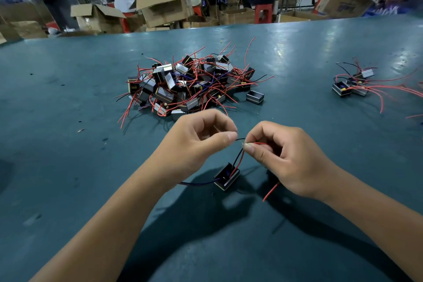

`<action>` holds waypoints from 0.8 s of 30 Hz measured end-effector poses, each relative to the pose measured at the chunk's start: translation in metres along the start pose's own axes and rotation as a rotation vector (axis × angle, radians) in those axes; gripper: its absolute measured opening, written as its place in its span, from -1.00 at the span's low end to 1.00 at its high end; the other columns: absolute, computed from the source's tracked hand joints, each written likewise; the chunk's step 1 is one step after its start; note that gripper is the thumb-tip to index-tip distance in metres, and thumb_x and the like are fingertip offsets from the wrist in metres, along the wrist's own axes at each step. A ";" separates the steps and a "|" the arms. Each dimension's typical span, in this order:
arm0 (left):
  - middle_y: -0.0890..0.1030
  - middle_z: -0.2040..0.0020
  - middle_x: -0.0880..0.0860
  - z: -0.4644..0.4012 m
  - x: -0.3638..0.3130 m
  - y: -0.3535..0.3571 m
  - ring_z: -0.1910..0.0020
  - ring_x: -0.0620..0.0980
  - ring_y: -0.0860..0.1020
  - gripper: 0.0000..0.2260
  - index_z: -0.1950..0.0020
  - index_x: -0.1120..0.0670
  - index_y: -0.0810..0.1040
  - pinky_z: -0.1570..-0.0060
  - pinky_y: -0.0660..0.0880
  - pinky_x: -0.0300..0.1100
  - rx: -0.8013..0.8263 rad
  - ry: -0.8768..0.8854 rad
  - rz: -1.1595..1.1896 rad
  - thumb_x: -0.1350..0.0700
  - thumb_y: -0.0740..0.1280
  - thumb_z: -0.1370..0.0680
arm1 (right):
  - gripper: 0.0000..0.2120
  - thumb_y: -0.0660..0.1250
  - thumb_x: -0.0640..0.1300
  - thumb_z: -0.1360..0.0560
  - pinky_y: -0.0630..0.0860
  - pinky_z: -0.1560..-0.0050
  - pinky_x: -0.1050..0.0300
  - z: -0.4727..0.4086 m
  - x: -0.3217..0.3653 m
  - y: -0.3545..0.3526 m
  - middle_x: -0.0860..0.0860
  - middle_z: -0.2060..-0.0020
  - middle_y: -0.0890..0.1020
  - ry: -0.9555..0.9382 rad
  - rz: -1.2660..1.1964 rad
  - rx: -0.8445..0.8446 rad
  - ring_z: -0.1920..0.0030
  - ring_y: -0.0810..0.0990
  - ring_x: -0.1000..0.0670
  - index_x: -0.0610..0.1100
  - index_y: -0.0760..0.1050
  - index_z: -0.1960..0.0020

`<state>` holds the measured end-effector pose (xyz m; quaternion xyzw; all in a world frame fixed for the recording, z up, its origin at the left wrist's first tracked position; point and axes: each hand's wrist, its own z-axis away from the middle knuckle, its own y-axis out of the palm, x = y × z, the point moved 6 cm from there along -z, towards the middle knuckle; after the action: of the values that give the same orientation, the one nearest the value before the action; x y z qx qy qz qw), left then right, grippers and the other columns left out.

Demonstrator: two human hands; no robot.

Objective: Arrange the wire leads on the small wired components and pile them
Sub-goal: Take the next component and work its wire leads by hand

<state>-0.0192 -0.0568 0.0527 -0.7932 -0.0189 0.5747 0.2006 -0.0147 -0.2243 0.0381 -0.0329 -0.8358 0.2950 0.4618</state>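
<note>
— Two hands work close together. What do the fingers hold?

— The left hand (194,142) pinches the end of a black wire (238,155) between thumb and forefinger. The right hand (288,158) pinches a red wire (240,160) with curled fingers; its free end (271,191) comes out below the palm.

— And where do the wires go?

— Both go down to a small black component (226,177), which hangs just above the green surface (68,155). A blue wire (199,182) goes from it to the left.

— What lies further away?

— Beyond the hands is a big tangled pile (190,84) of the same components. Far to the right is a smaller group (353,84), with red leads spread out.
</note>
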 end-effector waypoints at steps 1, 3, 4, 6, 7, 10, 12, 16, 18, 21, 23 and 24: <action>0.55 0.22 -0.12 0.001 -0.006 -0.002 0.28 -0.10 0.44 -0.94 0.08 0.03 0.63 0.27 0.38 -0.23 0.008 0.114 -0.124 0.19 0.45 -0.51 | -0.87 0.33 0.02 -0.54 0.24 0.41 0.31 0.000 -0.002 0.000 0.13 0.48 0.33 0.014 -0.011 0.009 0.44 0.25 0.14 -0.01 0.50 0.14; 0.55 0.13 -0.08 0.003 -0.015 0.001 0.19 -0.07 0.48 -0.83 0.00 0.03 0.64 0.22 0.41 -0.22 0.035 0.299 -0.381 0.24 0.50 -0.48 | -0.87 0.32 0.02 -0.54 0.25 0.40 0.28 0.000 -0.004 0.001 0.12 0.47 0.33 0.033 -0.040 0.031 0.43 0.25 0.14 0.00 0.50 0.14; 0.55 0.10 -0.04 0.004 -0.017 0.003 0.16 -0.07 0.48 -0.83 -0.01 0.04 0.65 0.18 0.39 -0.26 0.039 0.354 -0.458 0.24 0.52 -0.48 | -0.87 0.32 0.02 -0.54 0.25 0.39 0.28 0.000 -0.005 0.001 0.13 0.46 0.33 0.041 -0.062 0.041 0.42 0.25 0.13 0.00 0.50 0.14; 0.55 0.07 -0.02 0.004 -0.019 0.005 0.10 -0.17 0.47 -0.86 0.01 0.07 0.67 0.09 0.36 -0.36 0.023 0.422 -0.523 0.20 0.54 -0.47 | -0.87 0.33 0.01 -0.54 0.25 0.39 0.27 0.001 -0.005 0.001 0.13 0.45 0.33 0.052 -0.100 0.054 0.41 0.25 0.12 -0.02 0.51 0.13; 0.54 0.06 -0.03 0.004 -0.020 0.005 0.08 -0.21 0.46 -0.88 0.03 0.08 0.69 0.06 0.36 -0.36 0.009 0.446 -0.537 0.17 0.55 -0.47 | -0.87 0.33 0.00 -0.54 0.25 0.39 0.27 0.000 -0.005 0.001 0.13 0.45 0.33 0.054 -0.109 0.058 0.41 0.25 0.11 -0.03 0.51 0.13; 0.53 0.06 -0.05 0.004 -0.020 0.005 0.05 -0.11 0.50 -0.89 0.06 0.09 0.71 0.03 0.45 -0.19 -0.013 0.506 -0.585 0.09 0.53 -0.48 | -0.86 0.33 0.01 -0.53 0.25 0.38 0.24 0.001 -0.004 0.002 0.13 0.45 0.33 0.058 -0.121 0.077 0.40 0.25 0.10 -0.04 0.52 0.13; 0.54 0.07 -0.04 0.005 -0.021 0.006 0.06 -0.03 0.51 -0.88 0.05 0.09 0.71 0.05 0.48 -0.09 -0.019 0.533 -0.615 0.06 0.51 -0.49 | -0.87 0.33 0.01 -0.53 0.26 0.37 0.23 0.001 -0.004 0.002 0.11 0.44 0.33 0.059 -0.130 0.092 0.39 0.26 0.10 -0.04 0.52 0.12; 0.56 0.09 -0.01 0.006 -0.025 0.006 0.10 0.00 0.51 -0.85 0.02 0.07 0.73 0.09 0.47 -0.08 -0.034 0.559 -0.654 0.03 0.49 -0.49 | -0.87 0.33 0.00 -0.53 0.27 0.35 0.23 0.001 -0.005 0.004 0.08 0.42 0.35 0.065 -0.155 0.110 0.37 0.27 0.09 -0.05 0.53 0.10; 0.56 0.12 -0.01 0.007 -0.027 0.007 0.13 0.01 0.49 -0.86 0.05 0.08 0.72 0.11 0.45 -0.08 -0.044 0.580 -0.676 0.03 0.48 -0.50 | -0.90 0.33 0.01 -0.53 0.26 0.36 0.22 0.001 -0.004 0.005 0.08 0.42 0.35 0.057 -0.160 0.112 0.38 0.27 0.10 -0.01 0.52 0.10; 0.55 0.14 -0.01 0.007 -0.028 0.008 0.16 0.01 0.48 -0.86 0.11 0.11 0.71 0.12 0.43 -0.07 -0.061 0.599 -0.695 0.04 0.48 -0.52 | -0.91 0.32 0.01 -0.54 0.25 0.39 0.24 0.002 -0.002 0.004 0.10 0.44 0.34 0.031 -0.148 0.094 0.40 0.26 0.11 0.02 0.51 0.10; 0.55 0.14 -0.02 0.007 -0.027 0.009 0.17 0.00 0.48 -0.87 0.12 0.12 0.70 0.12 0.44 -0.08 -0.061 0.595 -0.682 0.06 0.48 -0.52 | -0.90 0.32 0.00 -0.55 0.25 0.41 0.25 0.002 0.000 0.002 0.09 0.45 0.33 0.004 -0.125 0.074 0.42 0.25 0.11 0.00 0.50 0.11; 0.55 0.14 -0.02 0.007 -0.026 0.009 0.16 0.00 0.49 -0.87 0.12 0.12 0.70 0.12 0.44 -0.08 -0.061 0.591 -0.670 0.07 0.47 -0.52 | -0.89 0.32 -0.01 -0.55 0.24 0.41 0.27 0.003 0.002 0.002 0.09 0.46 0.33 -0.013 -0.109 0.061 0.43 0.25 0.12 -0.01 0.50 0.12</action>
<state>-0.0365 -0.0696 0.0718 -0.8791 -0.2336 0.2257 0.3489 -0.0180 -0.2233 0.0373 0.0287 -0.8299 0.2952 0.4726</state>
